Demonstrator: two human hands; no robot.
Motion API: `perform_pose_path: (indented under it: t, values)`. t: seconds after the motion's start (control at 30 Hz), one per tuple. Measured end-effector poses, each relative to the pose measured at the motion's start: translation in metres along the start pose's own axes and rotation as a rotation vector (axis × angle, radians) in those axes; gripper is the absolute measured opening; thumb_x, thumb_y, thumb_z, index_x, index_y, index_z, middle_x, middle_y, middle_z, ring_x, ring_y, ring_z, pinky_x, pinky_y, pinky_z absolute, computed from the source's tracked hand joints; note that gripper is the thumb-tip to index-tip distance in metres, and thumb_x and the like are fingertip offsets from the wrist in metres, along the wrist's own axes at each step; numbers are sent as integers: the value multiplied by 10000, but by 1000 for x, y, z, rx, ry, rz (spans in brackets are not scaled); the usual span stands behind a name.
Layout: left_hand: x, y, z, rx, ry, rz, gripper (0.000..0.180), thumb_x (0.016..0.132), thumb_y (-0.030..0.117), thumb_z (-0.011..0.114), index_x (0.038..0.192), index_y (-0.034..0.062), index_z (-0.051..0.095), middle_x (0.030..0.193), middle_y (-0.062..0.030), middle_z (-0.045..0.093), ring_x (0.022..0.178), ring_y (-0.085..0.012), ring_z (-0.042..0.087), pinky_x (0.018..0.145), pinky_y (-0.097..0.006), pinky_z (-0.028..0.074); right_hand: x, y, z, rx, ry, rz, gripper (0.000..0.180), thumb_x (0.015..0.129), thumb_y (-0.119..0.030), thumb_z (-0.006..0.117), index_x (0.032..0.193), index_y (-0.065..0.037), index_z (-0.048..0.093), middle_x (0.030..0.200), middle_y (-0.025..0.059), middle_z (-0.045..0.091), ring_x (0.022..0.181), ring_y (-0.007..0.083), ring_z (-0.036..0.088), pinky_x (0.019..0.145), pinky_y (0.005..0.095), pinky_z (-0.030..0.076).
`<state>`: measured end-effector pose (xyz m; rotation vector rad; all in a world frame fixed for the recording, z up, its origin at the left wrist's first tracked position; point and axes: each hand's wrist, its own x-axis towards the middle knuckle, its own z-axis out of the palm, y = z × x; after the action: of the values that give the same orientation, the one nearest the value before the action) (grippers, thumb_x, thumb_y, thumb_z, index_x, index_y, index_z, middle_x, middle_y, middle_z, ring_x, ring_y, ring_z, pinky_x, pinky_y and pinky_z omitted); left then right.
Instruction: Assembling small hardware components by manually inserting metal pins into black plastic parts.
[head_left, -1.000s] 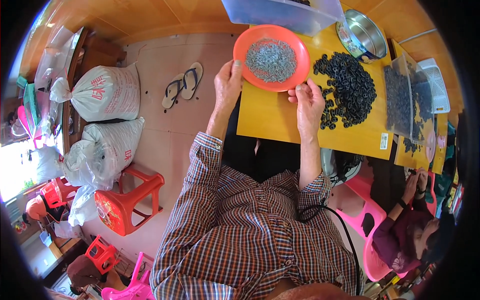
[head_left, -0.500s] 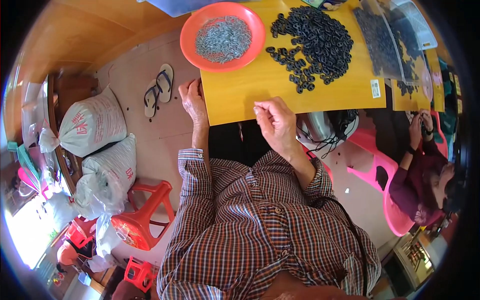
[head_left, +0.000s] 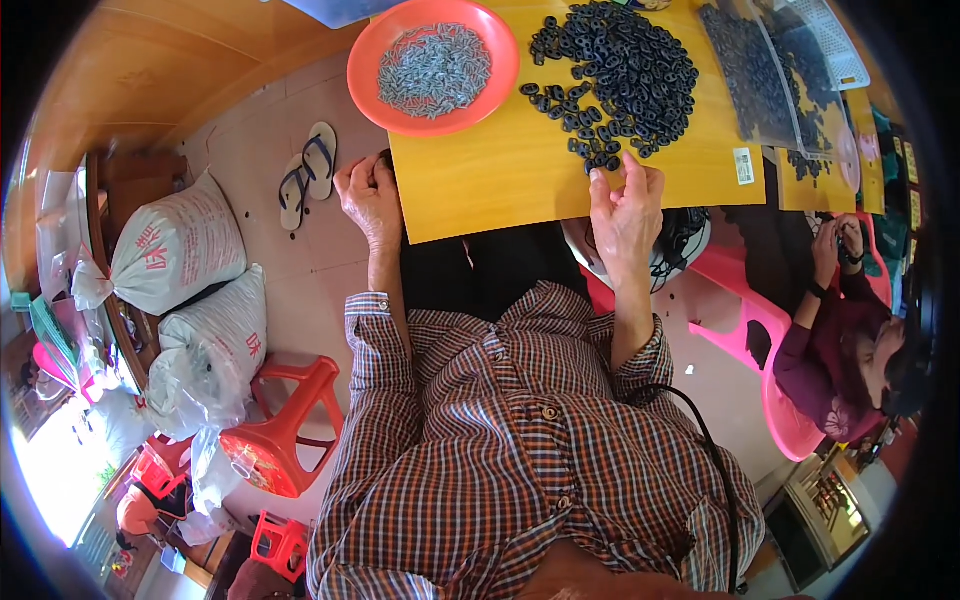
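A yellow board (head_left: pixel 500 185) lies in front of me. On it stand an orange bowl (head_left: pixel 370 75) of small grey metal parts and a pile of black rings (head_left: pixel 625 60). My right hand (head_left: pixel 628 215) reaches to the near edge of that pile, thumb and forefinger pinched on a black ring (head_left: pixel 603 163). My left hand (head_left: pixel 368 195) sits at the board's left edge below the bowl. Its fingers are curled together, and I cannot see anything in them. My checked shirt fills the lower middle of the view.
To the right, another person in dark red sleeves (head_left: pixel 825 345) works with both hands near pink plastic chairs (head_left: pixel 745 315). Clear bags of black rings (head_left: pixel 765 75) lie at the far right of the board. White sacks (head_left: pixel 180 250), a red stool (head_left: pixel 285 435) and sandals (head_left: pixel 305 185) are on the floor to the left.
My right hand has gone from the board's near edge up to the black rings. My left hand stays by the board's left edge. The view has tilted down.
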<state>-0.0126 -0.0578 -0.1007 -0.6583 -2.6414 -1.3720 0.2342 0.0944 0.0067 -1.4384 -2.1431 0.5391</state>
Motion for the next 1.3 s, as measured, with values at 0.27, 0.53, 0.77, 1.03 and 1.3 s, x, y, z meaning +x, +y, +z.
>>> perform_pose_path:
  t: [0.27, 0.53, 0.77, 1.03, 1.3]
  values:
    - [-3, -4, -11, 2, 35, 22, 150, 811, 110, 647, 930, 37, 701, 992, -117, 597, 915, -251, 595, 775, -365, 505, 7, -4, 15, 8, -78, -2, 376, 825, -203, 691, 1136, -16, 589, 942, 90, 551, 646, 167, 545, 626, 315, 488]
    - [-5, -10, -17, 2, 48, -17, 143, 822, 119, 656, 929, 32, 692, 995, -118, 584, 905, -256, 592, 742, -358, 505, 13, -13, 37, 20, 44, -140, 339, 819, -197, 698, 1102, -38, 603, 918, 84, 567, 630, 186, 578, 594, 324, 490]
    - [-5, -19, -19, -21, 115, 23, 122, 814, 96, 654, 909, 30, 691, 965, -120, 578, 858, -248, 594, 710, -351, 503, 9, -12, 44, 28, 45, -215, 267, 815, -191, 692, 1059, -103, 629, 880, 77, 549, 590, 182, 578, 558, 311, 486]
    - [-9, -24, -30, -1, 119, 0, 118, 811, 86, 638, 893, 14, 683, 995, -146, 557, 864, -283, 580, 737, -378, 498, 2, -4, 43, 107, 118, -271, 192, 795, -135, 691, 979, -97, 650, 863, 77, 548, 591, 179, 572, 557, 305, 488]
    - [-13, -21, -24, -7, 167, 6, 145, 823, 119, 644, 897, -1, 678, 954, -150, 551, 854, -283, 571, 717, -370, 487, 2, 15, 51, 357, 264, -266, 170, 765, -7, 655, 923, -61, 624, 818, 93, 542, 587, 192, 570, 554, 315, 477]
